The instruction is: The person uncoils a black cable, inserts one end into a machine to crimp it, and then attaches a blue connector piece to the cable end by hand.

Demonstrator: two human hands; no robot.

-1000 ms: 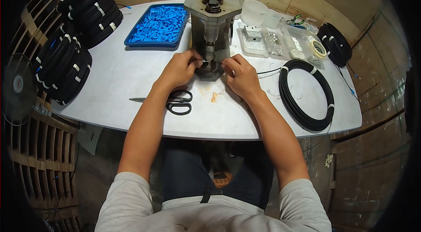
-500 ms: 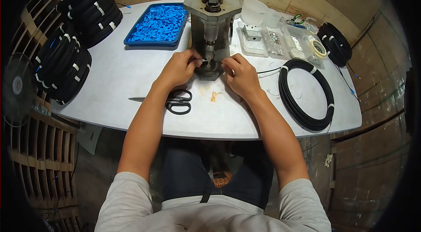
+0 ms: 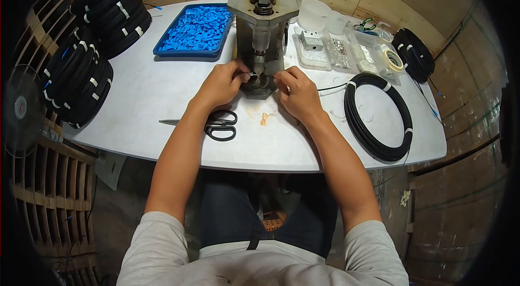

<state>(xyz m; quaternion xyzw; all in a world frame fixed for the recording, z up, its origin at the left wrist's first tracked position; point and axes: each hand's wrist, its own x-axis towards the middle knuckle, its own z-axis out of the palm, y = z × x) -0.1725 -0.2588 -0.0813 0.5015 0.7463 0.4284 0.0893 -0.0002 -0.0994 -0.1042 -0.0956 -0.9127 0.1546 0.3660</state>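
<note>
In the head view a metal bench press (image 3: 262, 15) stands at the back middle of the table, its ram pointing down between my hands. My left hand (image 3: 223, 83) is closed in a pinch at the left of the ram's lower end. A small silvery piece (image 3: 252, 74) shows at its fingertips, too small to name exactly. On the other side my right hand (image 3: 299, 90) pinches a thin black cable (image 3: 332, 88), mostly hidden by the fingers. That cable runs right to a black cable coil (image 3: 352, 118) bound with white tape. Black-handled scissors (image 3: 221, 132) lie beside my left forearm.
A blue tray (image 3: 187, 55) of small blue parts sits left of the press. Stacked black cable coils (image 3: 78, 83) line the left edge. Clear containers (image 3: 338, 54), tape rolls (image 3: 392, 61), pliers (image 3: 366, 24) and another coil (image 3: 413, 54) stand at the right.
</note>
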